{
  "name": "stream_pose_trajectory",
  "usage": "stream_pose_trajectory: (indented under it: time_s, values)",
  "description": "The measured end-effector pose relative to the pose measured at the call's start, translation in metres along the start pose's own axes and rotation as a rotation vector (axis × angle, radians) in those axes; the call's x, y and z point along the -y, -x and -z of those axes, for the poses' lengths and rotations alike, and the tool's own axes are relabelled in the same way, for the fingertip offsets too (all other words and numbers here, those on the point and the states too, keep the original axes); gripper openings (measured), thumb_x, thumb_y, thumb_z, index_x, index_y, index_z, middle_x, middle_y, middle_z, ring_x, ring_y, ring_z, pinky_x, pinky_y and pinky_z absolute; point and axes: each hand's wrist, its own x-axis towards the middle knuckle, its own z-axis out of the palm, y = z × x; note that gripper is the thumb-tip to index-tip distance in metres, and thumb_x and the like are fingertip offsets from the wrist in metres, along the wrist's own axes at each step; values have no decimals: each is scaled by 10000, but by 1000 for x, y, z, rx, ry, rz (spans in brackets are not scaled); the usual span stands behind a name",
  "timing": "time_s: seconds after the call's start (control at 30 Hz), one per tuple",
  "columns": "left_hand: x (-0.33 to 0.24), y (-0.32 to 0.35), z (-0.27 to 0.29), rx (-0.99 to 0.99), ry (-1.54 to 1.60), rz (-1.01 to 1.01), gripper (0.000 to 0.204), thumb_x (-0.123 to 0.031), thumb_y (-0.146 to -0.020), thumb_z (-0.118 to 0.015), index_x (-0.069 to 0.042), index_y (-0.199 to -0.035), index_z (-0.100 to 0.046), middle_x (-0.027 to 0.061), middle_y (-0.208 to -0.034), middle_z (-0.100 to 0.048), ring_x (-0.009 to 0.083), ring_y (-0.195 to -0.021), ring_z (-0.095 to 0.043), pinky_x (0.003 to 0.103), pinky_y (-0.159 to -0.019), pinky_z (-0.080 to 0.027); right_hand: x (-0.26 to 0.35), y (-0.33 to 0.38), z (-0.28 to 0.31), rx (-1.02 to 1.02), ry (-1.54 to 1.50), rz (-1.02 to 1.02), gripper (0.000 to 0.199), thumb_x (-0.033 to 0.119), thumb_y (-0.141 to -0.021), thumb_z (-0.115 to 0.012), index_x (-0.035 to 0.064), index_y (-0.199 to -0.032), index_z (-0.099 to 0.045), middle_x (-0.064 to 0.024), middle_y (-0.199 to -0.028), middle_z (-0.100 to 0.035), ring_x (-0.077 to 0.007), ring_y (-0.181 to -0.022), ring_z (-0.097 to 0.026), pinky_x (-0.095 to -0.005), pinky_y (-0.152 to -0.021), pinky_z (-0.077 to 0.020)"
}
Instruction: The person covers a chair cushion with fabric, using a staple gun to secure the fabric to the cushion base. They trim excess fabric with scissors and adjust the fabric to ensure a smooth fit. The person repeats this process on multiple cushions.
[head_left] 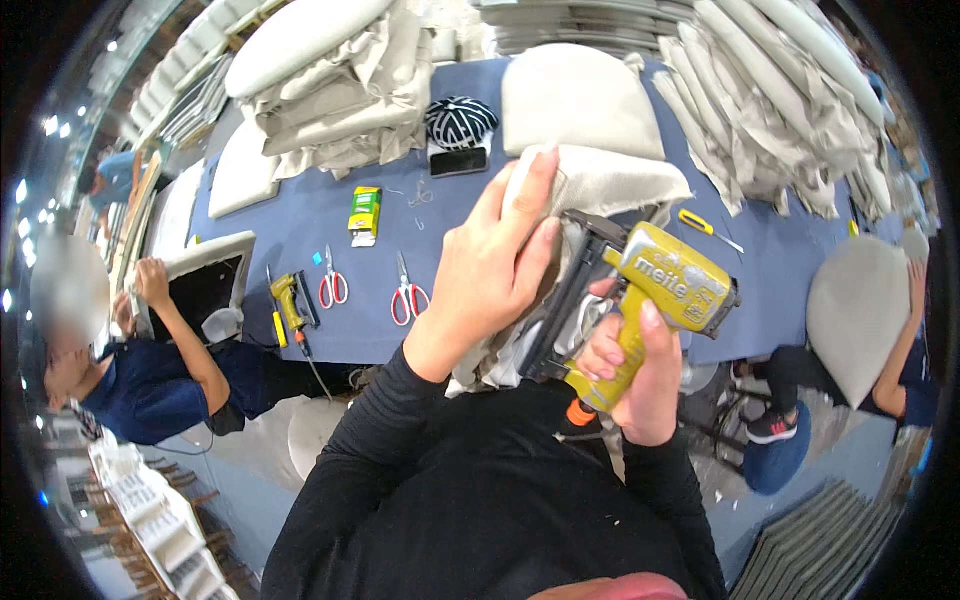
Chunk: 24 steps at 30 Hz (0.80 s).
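Note:
My right hand (pixel 645 385) is wrapped around the grip of a yellow pneumatic staple gun (pixel 672 278). The gun's black nose and magazine lie against a light beige upholstered seat pad (pixel 625 178), which stands tilted at the table edge in front of me. With its fingers stretched over the pad's upper edge, my left hand (pixel 495 250) grips the pad and its fabric just left of the gun. An orange hose fitting (pixel 580 411) shows at the bottom of the grip. The gun and my hands hide much of the pad's near side.
On the blue table (pixel 380 275) lie red-handled scissors (pixel 408 300), smaller snips (pixel 333 288), another staple gun (pixel 291 300), a green-yellow box (pixel 365 215), a phone (pixel 458 162) and a yellow screwdriver (pixel 700 223). Covered pads (pixel 345 90) are stacked behind. Co-workers sit left and right.

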Motion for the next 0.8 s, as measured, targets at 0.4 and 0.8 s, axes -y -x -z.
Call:
stream_pose_trajectory:
  time_s: [0.4, 0.8]
  values:
    - [9, 16, 13, 13, 93, 4, 669, -148, -1029, -685, -225, -1664, -492, 274, -1511, -608, 483, -1195, -722, 495, -912, -637, -44, 30, -26, -48, 94, 149, 476, 325, -1159, -581, -43, -1451, -507, -104, -978, -607, -84, -671, -463, -276, -599, -442]
    - [11, 18, 13, -3, 121, -9, 681, -128, -1009, -705, -219, -1654, -508, 278, -1490, -619, 476, -1167, -735, 489, -907, -638, -48, 31, -32, -107, 100, 145, 471, 294, -1145, -611, -30, -1463, -487, -183, -1288, -632, -91, -712, -478, -283, -596, -460]
